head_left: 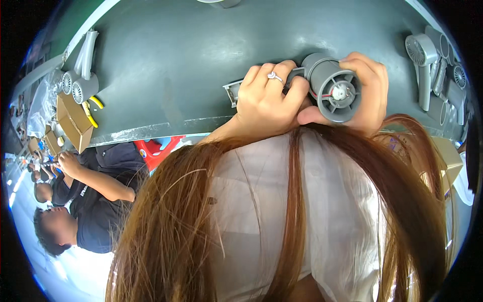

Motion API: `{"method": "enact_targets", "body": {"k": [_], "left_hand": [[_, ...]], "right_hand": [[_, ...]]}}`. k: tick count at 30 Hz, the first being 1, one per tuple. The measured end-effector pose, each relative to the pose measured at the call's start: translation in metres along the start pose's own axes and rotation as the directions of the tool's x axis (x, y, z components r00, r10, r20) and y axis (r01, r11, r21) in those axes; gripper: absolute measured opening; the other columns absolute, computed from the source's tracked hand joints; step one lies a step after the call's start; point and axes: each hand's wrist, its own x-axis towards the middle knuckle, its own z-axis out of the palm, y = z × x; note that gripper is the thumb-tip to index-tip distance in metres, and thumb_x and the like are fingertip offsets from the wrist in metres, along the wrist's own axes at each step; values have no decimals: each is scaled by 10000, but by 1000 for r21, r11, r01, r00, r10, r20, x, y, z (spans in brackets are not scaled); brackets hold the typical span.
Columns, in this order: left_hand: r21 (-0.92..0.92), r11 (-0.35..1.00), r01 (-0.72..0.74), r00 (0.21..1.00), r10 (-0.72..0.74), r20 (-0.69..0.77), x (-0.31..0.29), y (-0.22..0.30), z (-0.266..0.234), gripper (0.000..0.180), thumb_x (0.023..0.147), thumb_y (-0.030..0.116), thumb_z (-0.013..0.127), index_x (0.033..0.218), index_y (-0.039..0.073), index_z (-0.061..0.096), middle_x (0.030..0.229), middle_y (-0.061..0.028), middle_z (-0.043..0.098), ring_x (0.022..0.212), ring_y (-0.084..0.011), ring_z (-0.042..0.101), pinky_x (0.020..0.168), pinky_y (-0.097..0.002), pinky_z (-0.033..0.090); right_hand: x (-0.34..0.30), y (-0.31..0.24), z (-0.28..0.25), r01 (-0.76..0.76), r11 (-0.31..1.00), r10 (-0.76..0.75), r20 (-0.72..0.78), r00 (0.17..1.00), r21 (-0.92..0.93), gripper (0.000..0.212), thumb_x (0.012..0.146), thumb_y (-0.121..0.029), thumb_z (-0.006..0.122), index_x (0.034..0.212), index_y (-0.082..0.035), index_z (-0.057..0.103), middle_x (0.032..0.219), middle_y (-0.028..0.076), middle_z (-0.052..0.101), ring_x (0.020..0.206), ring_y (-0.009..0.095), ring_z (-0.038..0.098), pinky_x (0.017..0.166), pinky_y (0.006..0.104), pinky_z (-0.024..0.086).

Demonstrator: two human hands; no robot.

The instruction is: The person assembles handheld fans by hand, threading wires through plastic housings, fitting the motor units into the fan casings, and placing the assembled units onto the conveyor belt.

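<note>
At the near edge of the bench (201, 50), right of the middle, a grey fan unit (318, 65) is held in both hands. Its round barrel is tilted so that one end faces up toward the head camera, showing a spoked ring, a white hub (339, 91) at the centre and a thin red wire (323, 95) running to it. The right hand (371, 93) wraps around the barrel's right side, fingers curled over the far rim and thumb below. The left hand (266, 100), with a ring (274, 76) on one finger, is closed over the grey handle section beside the barrel; the handle's open, frame-like end (231, 93) sticks out to the left of the knuckles. The exact place of the left fingertips is hidden.

On the right of the bench lies a cluster of similar grey parts (421, 50), barrels and handles together. On the left, more grey pieces (84, 89) stand near yellow-handled pliers (90, 114), an open cardboard box (74, 123) and clear plastic bags (43, 108). Beyond, a co-worker in a dark top (98, 221) has a hand (69, 164) raised near a small dark object. Long hair and a white top fill the lower part of the view.
</note>
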Motion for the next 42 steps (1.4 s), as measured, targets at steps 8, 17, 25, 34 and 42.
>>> {"method": "enact_targets", "body": {"k": [8, 17, 25, 34, 42], "left_hand": [[-6, 993, 121, 991, -121, 57, 21, -1, -8, 123, 627, 103, 661, 738, 81, 614, 770, -55, 604, 590, -269, 555, 541, -352, 445], [-118, 954, 275, 950, -250, 190, 33, -9, -11, 60, 642, 100, 631, 660, 46, 612, 664, -80, 591, 570, -263, 568, 558, -375, 467], [-163, 953, 256, 949, -215, 232, 32, -12, -18, 38, 690, 74, 609, 694, 36, 615, 686, -72, 598, 594, -263, 561, 564, -373, 460], [5, 978, 207, 975, -207, 79, 26, -7, -25, 35, 664, 58, 601, 694, 41, 602, 733, -57, 612, 626, -255, 556, 584, -371, 471], [-34, 992, 125, 989, -121, 83, 2, -16, -22, 76, 651, 141, 636, 701, 87, 619, 760, -72, 629, 651, -242, 581, 581, -365, 456]], "right_hand": [[10, 19, 6, -91, 995, 84, 152, 985, 38, 744, 526, -504, 825, 1014, -9, 557, 932, 115, 586, 836, 264, 587, 736, 349, 489], [37, 3, -14, -246, 937, 127, 414, 901, 248, 773, 522, -285, 903, 1162, -18, 561, 1270, 222, 510, 1197, 329, 490, 984, 380, 377], [22, 28, -3, -146, 945, 20, 394, 919, 292, 653, 605, -218, 864, 1138, -4, 555, 1088, 104, 647, 999, 170, 613, 901, 290, 466], [18, 32, -4, -189, 916, 35, 398, 917, 354, 692, 594, -208, 870, 1161, 13, 542, 1083, 113, 649, 1006, 162, 602, 908, 287, 456], [12, 31, 2, -160, 922, -2, 418, 908, 353, 753, 593, -321, 862, 1182, 12, 531, 1115, 133, 622, 1012, 193, 597, 904, 304, 456]]}}
